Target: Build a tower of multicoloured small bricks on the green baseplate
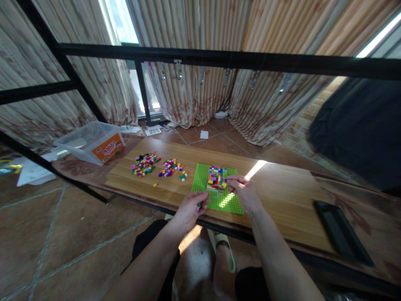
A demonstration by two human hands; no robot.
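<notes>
A rectangular block of plastic bricks (216, 177) stood on a studded green baseplate (199, 175) atop the wood-grained tabletop (282, 184); the left hand (190, 207) grasped small bricks (199, 205), the right hand (246, 192) reached the block's edge, its grip indiscernible

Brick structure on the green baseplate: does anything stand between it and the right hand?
Nothing visible does: the right hand is at the right edge of the brick structure; the loose brick piles lie off left.
</notes>
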